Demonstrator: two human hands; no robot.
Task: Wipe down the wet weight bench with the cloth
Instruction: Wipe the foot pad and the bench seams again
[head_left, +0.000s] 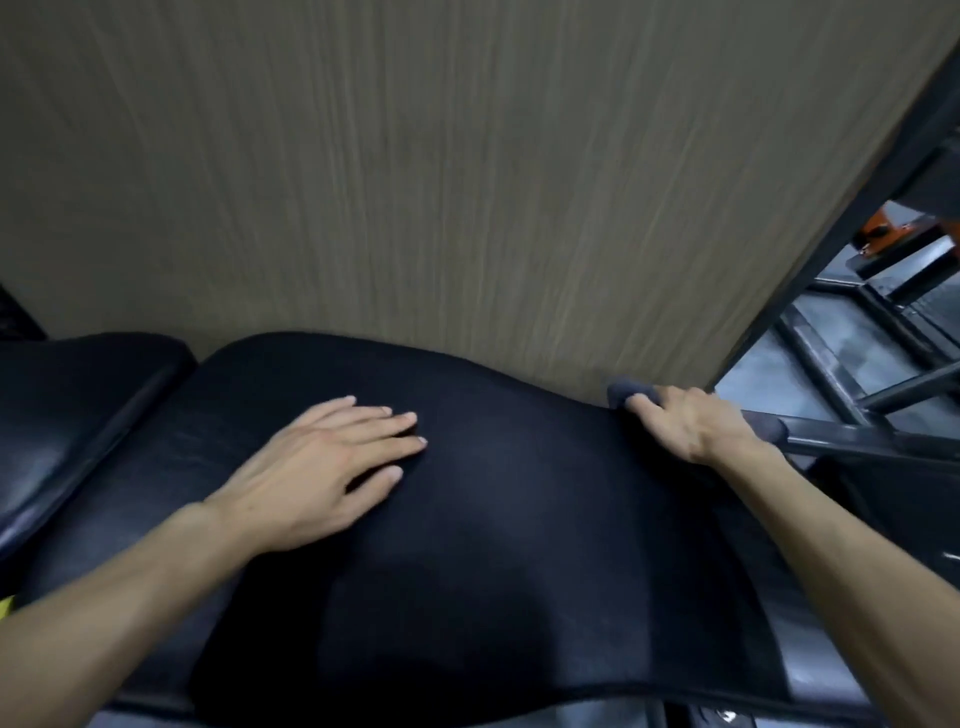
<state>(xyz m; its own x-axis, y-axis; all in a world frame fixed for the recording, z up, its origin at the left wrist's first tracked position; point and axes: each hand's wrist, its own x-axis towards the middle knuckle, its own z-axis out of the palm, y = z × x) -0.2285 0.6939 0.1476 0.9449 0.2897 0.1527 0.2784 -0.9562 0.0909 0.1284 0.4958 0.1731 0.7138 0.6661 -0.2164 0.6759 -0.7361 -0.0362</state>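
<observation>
Curled fingers of the right hand (685, 421) pinch a small grey cloth (621, 392), bunched so that only a rounded wad shows beyond the fingertips. That wad sits at the far right edge of the black bench pad (493, 519), right where the pad meets the wood-grain wall panel (467, 182). Whether the cloth presses on the upholstery or just brushes the rim I cannot tell.

From this grip nearly the whole pad lies to the left and back toward the person; its long axis runs left to right across the view, so the unwiped stretch, as I judge it, reaches away from the cloth toward the other hand. No wet sheen is plain enough to map.

Well to the left of the grip, the left hand (332, 457) lies flat on the pad with fingers straight and spread, holding nothing; it looks like a brace. The right hand is the one with the cloth, so the coming stroke is its job, probably a pull along the pad's far edge, and the resting hand sits in the path if the stroke goes far.

Further left, beyond that hand, a second black cushion (78, 405) butts against the pad. Just right of the grip, a dark metal frame (857, 364) of bars runs off over a grey floor, with an orange part behind.

No brand, label or readable writing appears anywhere.
</observation>
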